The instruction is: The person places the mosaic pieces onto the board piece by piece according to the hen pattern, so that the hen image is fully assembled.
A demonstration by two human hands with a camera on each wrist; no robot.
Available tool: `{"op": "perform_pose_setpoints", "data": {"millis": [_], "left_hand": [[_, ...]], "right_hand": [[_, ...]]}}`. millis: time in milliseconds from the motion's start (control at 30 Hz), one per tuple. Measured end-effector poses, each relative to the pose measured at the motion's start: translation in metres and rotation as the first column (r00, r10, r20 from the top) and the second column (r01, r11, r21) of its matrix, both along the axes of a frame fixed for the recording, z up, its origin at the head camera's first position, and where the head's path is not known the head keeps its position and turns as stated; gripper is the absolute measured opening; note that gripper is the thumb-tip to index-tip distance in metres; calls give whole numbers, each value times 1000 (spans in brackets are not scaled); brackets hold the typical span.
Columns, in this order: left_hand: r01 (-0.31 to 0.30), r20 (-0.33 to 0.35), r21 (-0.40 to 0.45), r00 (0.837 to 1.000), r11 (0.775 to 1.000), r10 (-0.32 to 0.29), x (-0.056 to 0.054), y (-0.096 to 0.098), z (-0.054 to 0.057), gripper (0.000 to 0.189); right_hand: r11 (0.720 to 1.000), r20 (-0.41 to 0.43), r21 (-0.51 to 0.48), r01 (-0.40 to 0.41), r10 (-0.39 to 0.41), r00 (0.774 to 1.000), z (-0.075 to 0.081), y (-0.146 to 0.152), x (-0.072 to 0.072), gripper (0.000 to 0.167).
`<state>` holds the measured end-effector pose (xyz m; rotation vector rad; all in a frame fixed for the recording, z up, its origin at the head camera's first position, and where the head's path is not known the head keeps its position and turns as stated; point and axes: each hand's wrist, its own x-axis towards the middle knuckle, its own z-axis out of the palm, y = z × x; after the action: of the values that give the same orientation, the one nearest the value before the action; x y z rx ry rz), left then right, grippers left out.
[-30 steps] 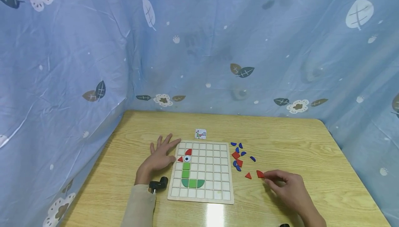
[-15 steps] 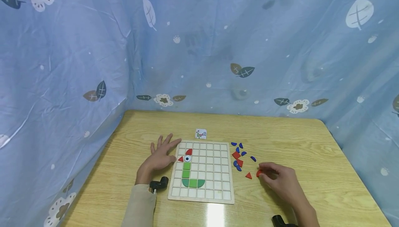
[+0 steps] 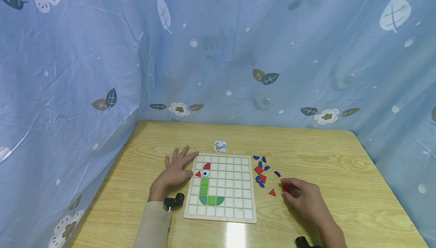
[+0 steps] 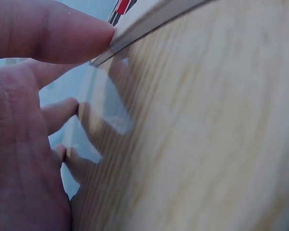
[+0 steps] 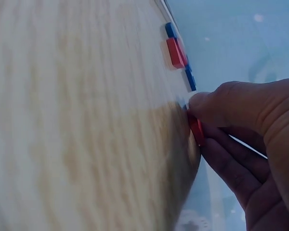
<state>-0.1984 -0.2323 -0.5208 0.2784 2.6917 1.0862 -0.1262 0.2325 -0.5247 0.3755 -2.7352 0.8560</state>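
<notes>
My left hand [image 3: 174,173] lies spread at the left edge of a wooden grid board [image 3: 220,220], its thumb touching the board's side in the left wrist view. On the board, green squares [image 3: 203,189], dark green quarter-circles [image 3: 220,200], a round eye piece [image 3: 205,173], a red quarter-circle [image 3: 207,166] and a small red triangle [image 3: 198,173] form a figure. Right of the board, my right hand [image 3: 304,198] pinches another red quarter-circle [image 5: 196,128] between thumb and fingers, low at the tabletop. The hand partly hides this piece.
Loose red squares [image 3: 259,169] and blue segment-shaped pieces [image 3: 267,168] are scattered right of the board. A red triangle [image 3: 272,192] lies just left of my right hand. Behind the board is a small pattern card [image 3: 220,146]. A blue curtain [image 3: 218,70] hangs behind the table.
My right hand has shifted a little left and its fingers have moved around the red quarter-circle, which is now mostly covered. The left hand stays where it was.
</notes>
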Motion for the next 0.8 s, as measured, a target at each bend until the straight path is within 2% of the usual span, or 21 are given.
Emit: {"op": "perform_pose_setpoints", "data": {"millis": [133, 233, 533, 800], "left_hand": [[1, 3, -3, 1000, 1000, -1, 0, 0, 0, 81], [0, 2, -3, 1000, 1000, 0, 0, 0, 1, 81], [0, 4, 8, 1000, 1000, 0, 1, 0, -1, 82], [4, 2, 12, 1000, 1000, -4, 0, -1, -2, 82]], "right_hand": [[1000, -69, 25, 17, -16, 997, -1, 3, 4, 41], [1000, -84, 16, 17, -15, 996, 0, 3, 6, 41], [995, 10, -98, -19, 20, 1000, 11, -6, 8, 38], [972, 54, -186, -145, 157, 986, 15, -45, 2, 32]]}}
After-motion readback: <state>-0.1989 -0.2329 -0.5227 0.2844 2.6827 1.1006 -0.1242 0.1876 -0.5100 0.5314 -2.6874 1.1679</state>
